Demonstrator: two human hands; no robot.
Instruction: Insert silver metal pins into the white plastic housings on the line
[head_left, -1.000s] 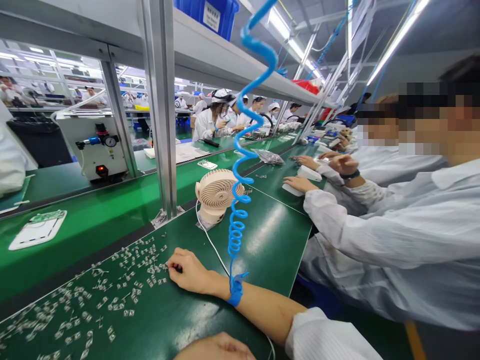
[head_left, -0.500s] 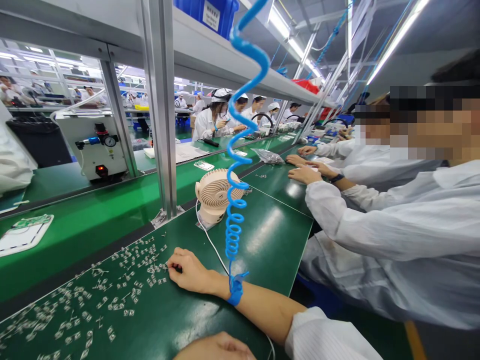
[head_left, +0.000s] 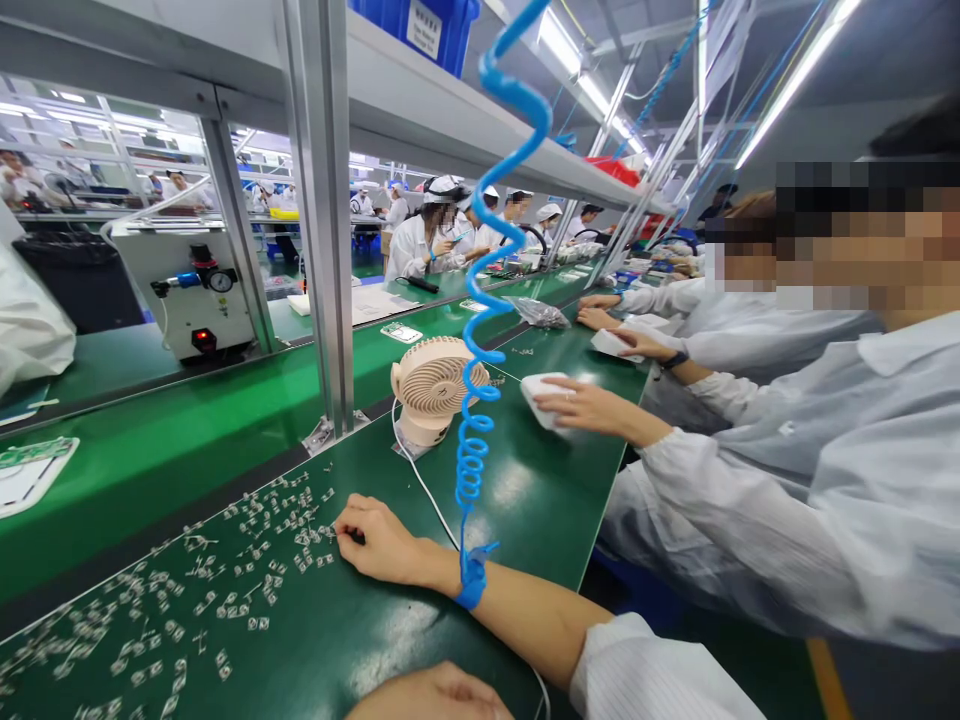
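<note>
The green worktop (head_left: pixel 300 655) spread around the beige fan (head_left: pixel 435 385), its right edge slanting towards the wearer. Right of the fan sat a co-worker (head_left: pixel 735 510), hand on a white casing (head_left: pixel 541 402). The fan's place near the back edge presumably spared elbow room. Nearer the wearer than the fan, the right hand (head_left: pixel 379 540) lay with thumb and fingertips pressed together; I couldn't tell whether they pinched anything. Nearer still, the left hand (head_left: pixel 435 695) was cut off by the view, so I couldn't tell its grip. A blue wrist strap (head_left: pixel 472 580) hung on a coiled cord, its slack probably allowing reach. The small metal pieces (head_left: pixel 258 624) lay left of the fan, out to the back edge, perhaps scattered for easy picking. Green surface separated fan from fingers, giving sideways room.
</note>
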